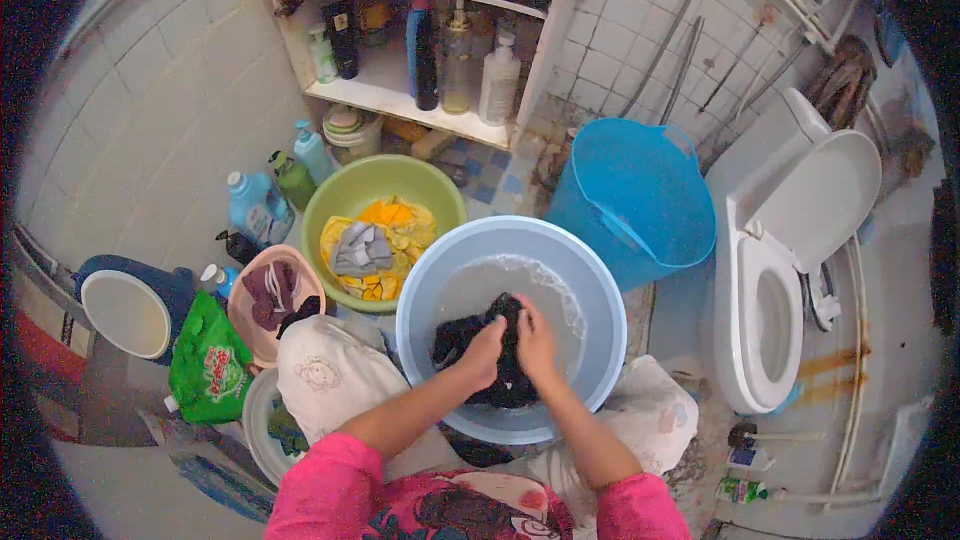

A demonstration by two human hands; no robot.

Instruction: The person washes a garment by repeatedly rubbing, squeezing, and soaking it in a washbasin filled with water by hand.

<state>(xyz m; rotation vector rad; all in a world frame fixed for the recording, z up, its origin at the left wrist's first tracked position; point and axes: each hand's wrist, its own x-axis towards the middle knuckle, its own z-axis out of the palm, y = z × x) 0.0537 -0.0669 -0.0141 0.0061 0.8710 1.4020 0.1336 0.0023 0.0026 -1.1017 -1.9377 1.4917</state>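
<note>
Both my hands are over a light blue basin (612,340) between my knees, which holds water with some suds. My left hand (484,352) is closed on a wet black cloth garment (508,387), partly bunched between the two hands. On its other side my right hand (535,342) grips the same garment, fingers wrapped against it. Part of the black fabric trails into the water left of my hands. What kind of garment it is, I cannot make out.
A green basin (450,190) with yellow and grey clothes stands behind left. Beside it are a pink basin (238,315), several bottles (258,208) and a green detergent pouch (205,365). To the right stand a blue bucket (625,205) and a toilet (745,330). A shelf (400,105) holds bottles.
</note>
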